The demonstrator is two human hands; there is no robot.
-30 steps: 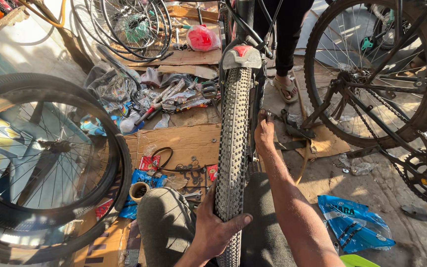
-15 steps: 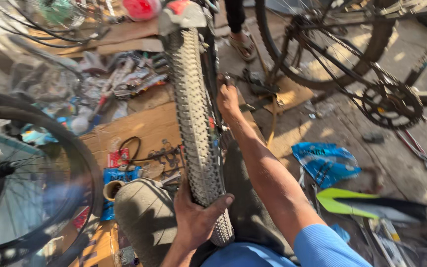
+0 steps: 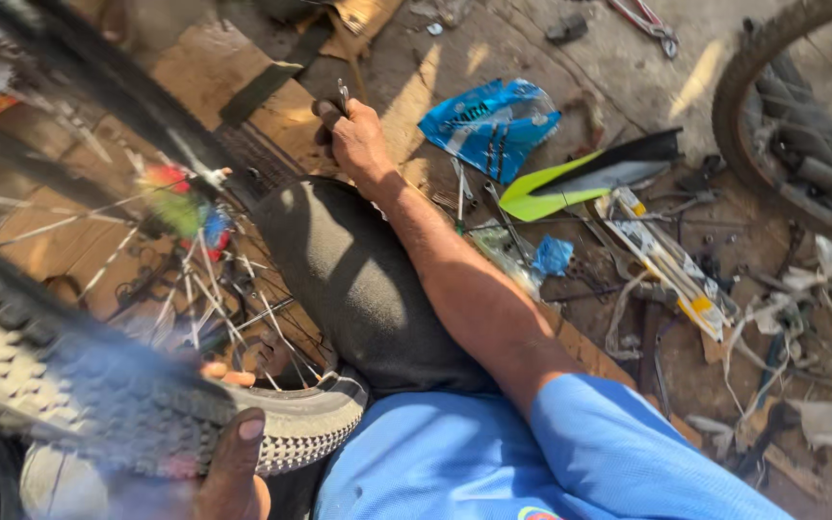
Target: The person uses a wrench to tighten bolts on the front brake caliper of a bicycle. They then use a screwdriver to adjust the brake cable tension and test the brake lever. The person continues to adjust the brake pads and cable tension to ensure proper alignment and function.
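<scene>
The left hand (image 3: 233, 467) is closed on the knobby tyre (image 3: 98, 404) of a bicycle wheel (image 3: 146, 289), thumb pressed over the tread at the lower left. The wheel is held across the lap, against the raised knee (image 3: 358, 289), its spokes (image 3: 214, 279) blurred. The right hand (image 3: 353, 140) is stretched past the knee and closed around a small metal tool (image 3: 342, 96), just above the cardboard (image 3: 195, 77) on the floor. For a sound job, the tyre should be kept pinned firmly by the thumb while the tool is brought in, and fingers kept clear of the spokes. A blue bag (image 3: 493, 125) and a green-and-black strip (image 3: 580, 178) lie beyond, near scattered tools (image 3: 666, 260).
</scene>
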